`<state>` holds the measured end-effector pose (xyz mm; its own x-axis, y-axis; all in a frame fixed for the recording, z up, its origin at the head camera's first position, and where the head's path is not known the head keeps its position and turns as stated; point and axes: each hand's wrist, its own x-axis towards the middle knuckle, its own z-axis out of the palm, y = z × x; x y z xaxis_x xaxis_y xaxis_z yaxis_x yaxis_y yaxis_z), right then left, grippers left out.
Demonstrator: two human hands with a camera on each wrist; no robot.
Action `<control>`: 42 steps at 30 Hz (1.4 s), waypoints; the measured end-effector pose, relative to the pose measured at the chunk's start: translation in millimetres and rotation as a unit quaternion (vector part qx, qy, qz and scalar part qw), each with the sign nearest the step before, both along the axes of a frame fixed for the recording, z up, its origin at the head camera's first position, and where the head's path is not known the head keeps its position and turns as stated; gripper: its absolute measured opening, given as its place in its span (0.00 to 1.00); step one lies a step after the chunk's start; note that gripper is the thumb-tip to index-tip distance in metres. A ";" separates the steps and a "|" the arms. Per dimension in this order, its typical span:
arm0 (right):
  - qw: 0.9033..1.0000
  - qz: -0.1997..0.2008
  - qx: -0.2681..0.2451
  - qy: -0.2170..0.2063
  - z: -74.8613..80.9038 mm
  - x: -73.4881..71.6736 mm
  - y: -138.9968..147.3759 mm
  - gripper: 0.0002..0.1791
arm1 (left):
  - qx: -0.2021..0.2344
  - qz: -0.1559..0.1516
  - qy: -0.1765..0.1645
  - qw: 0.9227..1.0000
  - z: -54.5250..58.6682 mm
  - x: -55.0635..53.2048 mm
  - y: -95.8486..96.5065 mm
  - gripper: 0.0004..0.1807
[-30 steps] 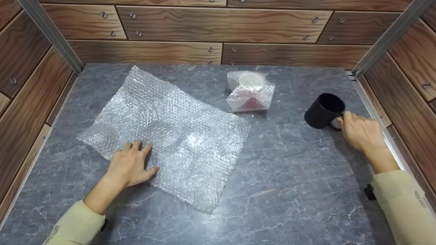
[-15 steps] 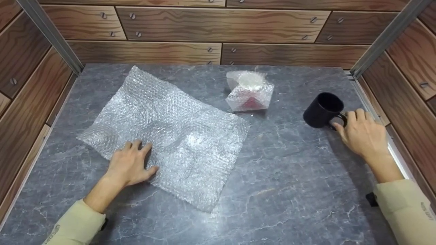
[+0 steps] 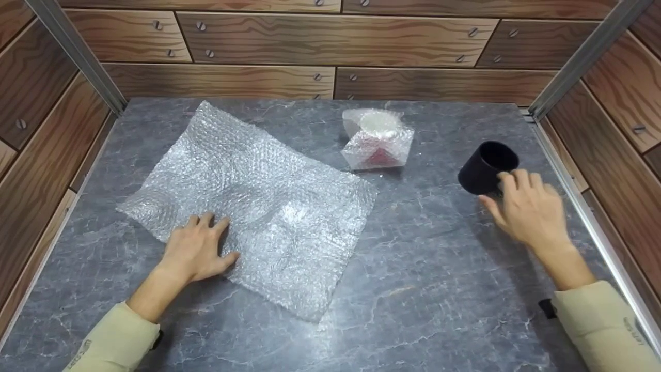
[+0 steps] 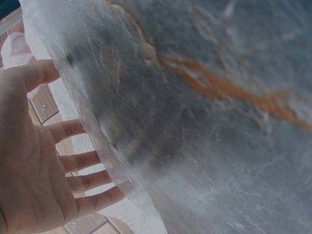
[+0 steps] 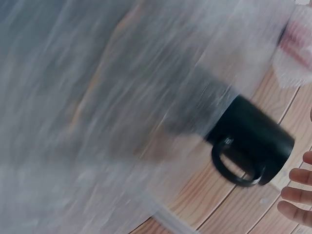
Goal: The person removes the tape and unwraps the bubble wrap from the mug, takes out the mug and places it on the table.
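My left hand [image 3: 193, 253] rests with spread fingers on the near left edge of a large sheet of bubble wrap [image 3: 268, 170]. In the left wrist view, its fingertips [image 4: 114, 195] meet the edge of the clear sheet. A black mug [image 3: 476, 170] stands upright on the right side of the table. My right hand [image 3: 534, 212] is beside the mug and overlaps its handle side in the head view. The right wrist view shows a gap between the loosely extended fingers [image 5: 297, 195] and the mug's handle [image 5: 224, 170].
Behind the sheet, toward the back middle, stands a reddish object wrapped in bubble wrap [image 3: 379, 147] with a pale round top. Wood-patterned panels [image 3: 330, 39] and metal frame posts [image 3: 583, 62] bound the grey marbled table [image 3: 439, 299].
My right hand has let go of the mug's handle, drawn back, then shifted left toward the mug's near side. The mug and my left hand have stayed in place.
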<state>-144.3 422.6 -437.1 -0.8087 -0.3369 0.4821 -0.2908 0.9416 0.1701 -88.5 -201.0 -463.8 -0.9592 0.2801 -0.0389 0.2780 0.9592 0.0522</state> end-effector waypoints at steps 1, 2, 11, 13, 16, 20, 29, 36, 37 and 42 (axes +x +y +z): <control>1.000 0.007 0.003 0.001 -0.3 -0.7 -3.7 0.33 | 0.001 0.000 0.001 1.000 0.0 0.1 0.0 0.44; 1.000 0.015 0.005 0.004 -1.0 -1.6 -7.4 0.34 | 0.001 0.000 0.001 1.000 -0.1 0.1 0.2 0.44; 0.996 0.064 0.032 0.051 -8.5 -11.1 -38.3 0.36 | 0.000 0.006 0.000 1.000 -1.2 0.1 0.7 0.44; 0.996 0.069 0.036 0.053 -10.7 -12.2 -44.7 0.36 | 0.000 0.007 -0.001 1.000 -1.3 0.3 1.1 0.44; 0.995 0.075 0.041 0.043 -13.9 -13.8 -54.7 0.36 | -0.004 0.010 -0.005 1.000 -1.2 0.7 1.7 0.44; 0.995 0.090 0.042 0.008 -17.3 -14.6 -69.4 0.36 | -0.011 0.013 -0.011 1.000 -1.0 0.7 3.0 0.44; 0.987 0.144 0.063 -0.024 -15.9 -16.7 -107.0 0.37 | -0.005 0.019 -0.002 1.000 -1.1 0.8 4.4 0.43; 0.981 0.171 0.068 -0.066 -11.6 -21.6 -132.8 0.39 | -0.002 0.024 -0.008 1.000 -1.7 1.5 5.0 0.43; 0.979 0.176 0.071 -0.070 -11.4 -22.1 -136.1 0.39 | -0.002 0.024 -0.008 1.000 -1.8 1.4 5.1 0.43; 0.972 0.206 0.082 -0.081 -11.1 -25.5 -152.7 0.39 | 0.001 0.027 -0.005 1.000 -1.7 1.0 5.8 0.43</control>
